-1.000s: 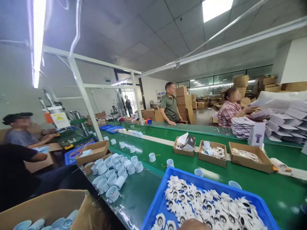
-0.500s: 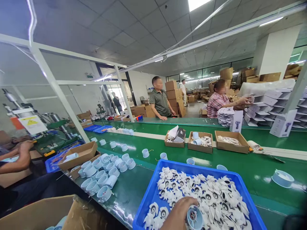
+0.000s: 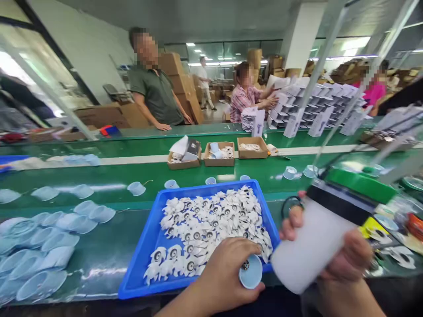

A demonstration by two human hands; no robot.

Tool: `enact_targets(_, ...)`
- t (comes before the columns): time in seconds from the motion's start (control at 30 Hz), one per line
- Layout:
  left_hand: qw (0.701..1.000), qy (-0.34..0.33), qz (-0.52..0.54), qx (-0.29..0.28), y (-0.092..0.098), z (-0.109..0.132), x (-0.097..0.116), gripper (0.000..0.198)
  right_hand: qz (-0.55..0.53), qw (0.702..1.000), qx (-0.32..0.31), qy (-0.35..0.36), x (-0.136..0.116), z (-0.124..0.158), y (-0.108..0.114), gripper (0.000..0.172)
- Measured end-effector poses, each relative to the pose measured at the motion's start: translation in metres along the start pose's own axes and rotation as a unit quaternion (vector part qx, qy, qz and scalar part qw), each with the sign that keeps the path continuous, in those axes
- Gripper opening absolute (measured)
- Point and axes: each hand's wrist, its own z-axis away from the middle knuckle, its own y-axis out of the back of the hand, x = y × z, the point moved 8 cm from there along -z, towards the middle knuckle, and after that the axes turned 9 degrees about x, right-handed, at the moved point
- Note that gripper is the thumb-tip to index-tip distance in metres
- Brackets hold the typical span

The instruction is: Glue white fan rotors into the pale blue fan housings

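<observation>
In front of the tray, my left hand (image 3: 214, 275) is closed around a light blue cup-shaped housing (image 3: 251, 275). The open mouth faces up, and a small dark part shows inside. My right hand (image 3: 353, 257) grips a thick white cylinder (image 3: 310, 246) with a black band and a green end, tilted toward the housing; motion blur hides its exact kind. A gap separates the cylinder from the housing. Beyond my left hand lies a blue tray (image 3: 140, 259) full of white fan impellers (image 3: 214, 211) with dark round hubs.
Many light blue housings (image 3: 49, 246) crowd the bench at left; others (image 3: 136, 188) sit spaced along the green conveyor (image 3: 109, 174). Three cardboard boxes (image 3: 185, 165) of parts stand behind the tray. Across the line are a standing person (image 3: 155, 92) and another (image 3: 246, 97) handling white boxes.
The view has swung right and down. My left hand still holds the housing, now at the tray's near edge. My right hand has come into view with the white cylinder.
</observation>
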Motion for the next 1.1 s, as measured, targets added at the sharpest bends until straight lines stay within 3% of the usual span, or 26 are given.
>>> enact_targets(0.07, 1.000, 0.010, 0.008, -0.003, -0.004, -0.003, 0.006, 0.050, -0.095, 0.994, -0.035, -0.050, 0.004, 0.004, -0.019, 0.063)
enact_targets(0.13, 1.000, 0.025, 0.008, -0.001, -0.005, -0.003, 0.007, 0.041, -0.149, 0.984, -0.068, -0.074, 0.009, 0.004, -0.038, 0.052)
enact_targets(0.3, 0.998, 0.050, 0.022, 0.009, -0.004, 0.000, 0.006, 0.039, -0.153, 0.983, -0.101, -0.011, 0.005, 0.003, -0.052, 0.050)
enact_targets(0.57, 0.998, 0.037, 0.047, 0.023, -0.005, -0.003, 0.005, 0.040, -0.176, 0.982, -0.062, -0.013, 0.001, 0.006, -0.046, 0.059)
enact_targets(0.77, 0.998, 0.048, 0.046, 0.005, -0.010, -0.004, -0.004, 0.042, -0.157, 0.986, -0.049, -0.005, 0.004, 0.002, -0.044, 0.061)
enact_targets(0.93, 0.998, 0.057, 0.022, -0.022, -0.008, -0.008, 0.002, 0.043, -0.177, 0.983, -0.052, -0.023, 0.005, -0.005, -0.045, 0.062)
enact_targets(1.03, 0.993, 0.081, -0.012, -0.082, -0.004, 0.000, -0.009, 0.071, -0.179, 0.983, -0.023, -0.035, 0.006, -0.009, -0.024, 0.070)
enact_targets(1.1, 0.989, 0.106, -0.062, -0.079, 0.008, 0.011, -0.034, 0.085, -0.147, 0.988, 0.037, -0.016, 0.008, -0.013, 0.007, 0.073)
